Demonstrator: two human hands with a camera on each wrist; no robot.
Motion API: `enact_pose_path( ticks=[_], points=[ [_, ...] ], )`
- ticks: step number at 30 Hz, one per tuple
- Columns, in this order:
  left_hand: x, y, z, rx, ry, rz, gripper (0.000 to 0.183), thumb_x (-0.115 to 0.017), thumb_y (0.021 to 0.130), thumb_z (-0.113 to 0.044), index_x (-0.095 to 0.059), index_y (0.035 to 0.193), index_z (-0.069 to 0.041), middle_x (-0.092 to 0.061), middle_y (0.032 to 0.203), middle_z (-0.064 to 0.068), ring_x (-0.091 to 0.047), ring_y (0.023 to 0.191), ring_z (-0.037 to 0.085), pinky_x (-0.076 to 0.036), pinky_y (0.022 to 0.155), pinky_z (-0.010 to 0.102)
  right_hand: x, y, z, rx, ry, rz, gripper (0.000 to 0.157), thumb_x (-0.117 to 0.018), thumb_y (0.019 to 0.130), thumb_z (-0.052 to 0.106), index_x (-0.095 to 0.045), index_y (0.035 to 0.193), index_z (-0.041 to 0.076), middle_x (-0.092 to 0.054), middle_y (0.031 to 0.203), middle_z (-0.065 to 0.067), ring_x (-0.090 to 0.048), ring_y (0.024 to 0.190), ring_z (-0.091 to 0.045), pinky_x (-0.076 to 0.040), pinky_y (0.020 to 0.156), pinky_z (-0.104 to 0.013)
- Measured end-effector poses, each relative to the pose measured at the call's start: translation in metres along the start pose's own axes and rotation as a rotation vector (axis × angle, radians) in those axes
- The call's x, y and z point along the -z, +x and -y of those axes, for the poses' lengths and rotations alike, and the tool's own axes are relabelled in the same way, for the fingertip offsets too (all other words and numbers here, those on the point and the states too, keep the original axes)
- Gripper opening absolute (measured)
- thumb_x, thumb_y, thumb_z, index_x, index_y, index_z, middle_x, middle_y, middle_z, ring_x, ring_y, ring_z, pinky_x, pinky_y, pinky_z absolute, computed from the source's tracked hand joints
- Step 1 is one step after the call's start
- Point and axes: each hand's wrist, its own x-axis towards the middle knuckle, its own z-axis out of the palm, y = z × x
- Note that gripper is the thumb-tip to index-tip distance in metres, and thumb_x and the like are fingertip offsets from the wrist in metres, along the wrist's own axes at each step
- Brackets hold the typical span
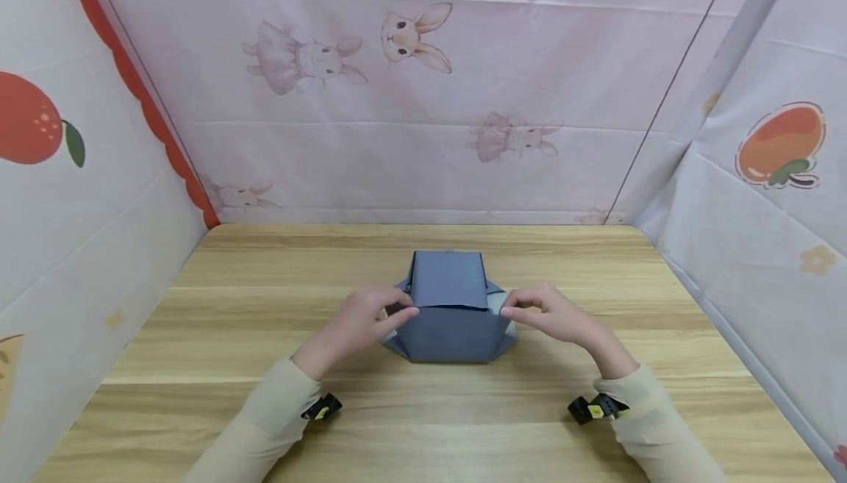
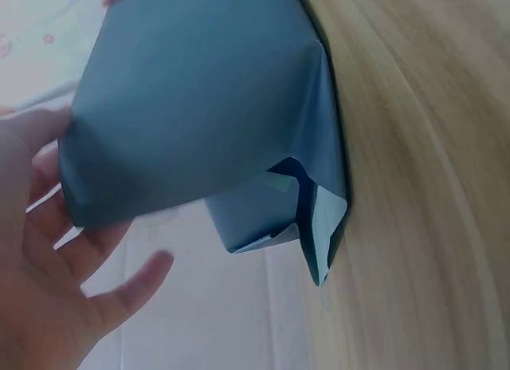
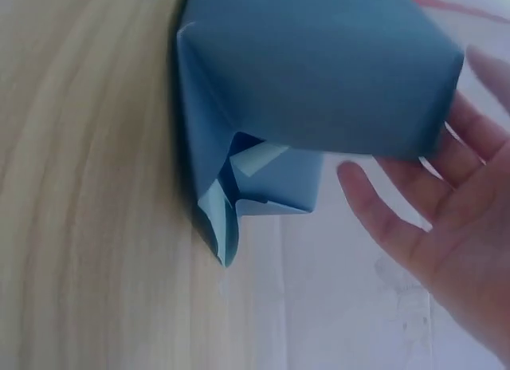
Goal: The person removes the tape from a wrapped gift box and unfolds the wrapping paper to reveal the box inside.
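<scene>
A blue-grey sheet of paper (image 1: 450, 277) is folded up around a boxy shape in the middle of the wooden table. Its near flap (image 2: 183, 91) stands raised toward the top. With thumb and fingers, my left hand (image 1: 364, 314) pinches the left upper corner of this flap. At the opposite corner, the right hand (image 1: 552, 314) pinches it the same way, fingers behind the paper. Both sides gape, and their creased side folds (image 3: 219, 218) stick out, showing a pale inner face. What lies inside is mostly hidden by the paper.
The wooden table (image 1: 456, 424) runs back to a pink cloth wall (image 1: 423, 167) printed with rabbits. White cloth walls with fruit prints rise on the left (image 1: 99, 248) and right (image 1: 741, 262). Each wrist wears a small black camera.
</scene>
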Motion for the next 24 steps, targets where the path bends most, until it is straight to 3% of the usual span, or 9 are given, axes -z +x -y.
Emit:
enact_pose_path(
  ticks=[5, 10, 14, 18, 24],
  points=[
    [0.011, -0.008, -0.001, 0.106, -0.261, 0.177, 0.025, -0.056, 0.098, -0.039, -0.073, 0.095, -0.021, -0.070, 0.090, -0.010, -0.059, 0.078, 0.004, -0.052, 0.072, 0.026, 0.006, -0.004, -0.001, -0.008, 0.077, 0.139, 0.031, -0.042, 0.104, 0.013, -0.073, 0.102, 0.011, -0.074, 0.102, -0.006, -0.067, 0.098, -0.006, -0.055, 0.087, -0.031],
    [0.017, -0.008, 0.003, 0.129, -0.408, 0.357, 0.025, -0.057, 0.098, -0.034, -0.074, 0.099, -0.016, -0.072, 0.097, -0.009, -0.066, 0.093, 0.009, -0.054, 0.084, 0.034, 0.009, -0.009, -0.004, -0.018, 0.070, 0.258, 0.033, -0.042, 0.105, 0.014, -0.075, 0.102, 0.012, -0.075, 0.103, -0.003, -0.068, 0.099, -0.009, -0.053, 0.089, -0.026],
    [0.017, -0.009, 0.005, 0.116, -0.386, 0.518, 0.032, -0.058, 0.098, -0.037, -0.071, 0.114, -0.013, -0.071, 0.110, -0.006, -0.064, 0.104, 0.008, -0.053, 0.092, 0.034, 0.007, -0.011, -0.004, -0.044, 0.019, 0.342, 0.027, -0.048, 0.103, 0.020, -0.073, 0.110, 0.012, -0.074, 0.111, -0.002, -0.067, 0.105, -0.011, -0.054, 0.089, -0.027],
    [0.013, -0.011, 0.004, 0.129, -0.321, 0.674, 0.043, -0.059, 0.095, -0.043, -0.064, 0.128, -0.016, -0.066, 0.126, -0.004, -0.060, 0.116, 0.008, -0.049, 0.100, 0.034, 0.003, -0.012, 0.000, -0.046, -0.079, 0.401, 0.027, -0.055, 0.099, 0.030, -0.070, 0.118, 0.016, -0.070, 0.122, 0.000, -0.062, 0.118, -0.017, -0.051, 0.097, -0.036],
    [0.007, -0.015, 0.001, 0.173, -0.151, 0.807, 0.058, -0.067, 0.090, -0.045, -0.053, 0.141, -0.019, -0.051, 0.147, -0.001, -0.046, 0.136, 0.020, -0.039, 0.112, 0.038, -0.006, -0.013, 0.004, -0.055, -0.200, 0.485, 0.037, -0.064, 0.093, 0.039, -0.068, 0.122, 0.018, -0.064, 0.131, -0.003, -0.056, 0.127, -0.028, -0.047, 0.104, -0.043]
  ],
)
